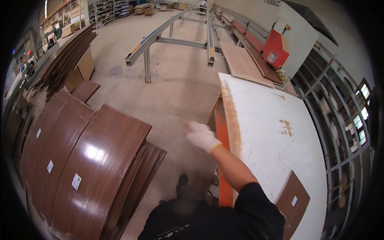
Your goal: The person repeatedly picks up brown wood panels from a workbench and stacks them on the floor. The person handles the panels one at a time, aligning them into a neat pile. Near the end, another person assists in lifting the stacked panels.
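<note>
Gloved right hand is mid-frame, too blurry to tell spread from curled, left hand's out of view, one brown board is on the white tabletop lower right, brown panels stacked lower left, so probably plenty remaining.

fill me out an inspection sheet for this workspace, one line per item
Surface: white-topped table, scuffed, worn brown along its left edge.
Job's things: brown panels stacked at left, with small white labels; a smaller brown panel lies on the table's near part.
Clutter: dark boards piled unevenly farther back at left.
Hands: right hand gloved, blurred, above the floor, nothing seen in it; left hand not in view.
Cables: none clearly made out.
Surroundings: grey rail frame ahead, pale machine with a red part, metal rack at right.
</note>
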`<control>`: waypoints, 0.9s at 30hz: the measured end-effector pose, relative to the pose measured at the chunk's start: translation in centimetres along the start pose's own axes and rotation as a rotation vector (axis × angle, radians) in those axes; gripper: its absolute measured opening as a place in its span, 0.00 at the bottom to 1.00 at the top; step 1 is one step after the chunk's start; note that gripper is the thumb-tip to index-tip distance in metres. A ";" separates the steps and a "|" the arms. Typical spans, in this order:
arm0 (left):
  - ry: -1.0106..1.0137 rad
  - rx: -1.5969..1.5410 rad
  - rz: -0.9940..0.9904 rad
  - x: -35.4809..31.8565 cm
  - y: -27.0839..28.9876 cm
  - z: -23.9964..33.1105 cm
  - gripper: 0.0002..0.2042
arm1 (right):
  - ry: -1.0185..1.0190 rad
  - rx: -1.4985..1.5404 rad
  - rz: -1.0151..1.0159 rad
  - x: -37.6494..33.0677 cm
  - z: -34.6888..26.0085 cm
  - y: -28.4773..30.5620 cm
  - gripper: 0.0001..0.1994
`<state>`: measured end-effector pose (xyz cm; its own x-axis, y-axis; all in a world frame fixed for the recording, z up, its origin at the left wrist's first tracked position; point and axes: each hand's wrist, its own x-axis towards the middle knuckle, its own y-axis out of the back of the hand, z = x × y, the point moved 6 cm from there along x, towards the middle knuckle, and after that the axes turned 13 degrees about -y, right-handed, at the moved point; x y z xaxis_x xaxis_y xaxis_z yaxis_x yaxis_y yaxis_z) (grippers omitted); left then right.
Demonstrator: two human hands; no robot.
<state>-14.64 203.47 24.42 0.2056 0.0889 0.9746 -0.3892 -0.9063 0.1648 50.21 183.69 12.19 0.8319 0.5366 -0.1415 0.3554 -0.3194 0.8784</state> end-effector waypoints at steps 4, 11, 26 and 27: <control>-0.328 -0.704 -0.002 5.0 -4.7 17.7 0.16 | -0.461 0.339 0.435 -1.9 20.2 6.7 0.25; -0.143 -1.896 -0.218 6.6 -8.5 49.1 0.03 | -0.627 1.119 0.976 -7.9 42.6 8.1 0.22; -0.994 -1.861 -0.909 -1.6 -4.1 88.5 0.21 | -0.380 1.881 1.067 4.7 57.5 19.9 0.21; -0.997 -1.869 -0.910 -1.6 -4.0 88.5 0.22 | -0.394 1.876 1.073 5.8 58.8 20.6 0.22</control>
<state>66.09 170.36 8.73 0.7422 -0.5806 0.3348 0.0361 0.5334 0.8451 87.43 134.33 2.66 0.8729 -0.3726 -0.3149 -0.4858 -0.6038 -0.6320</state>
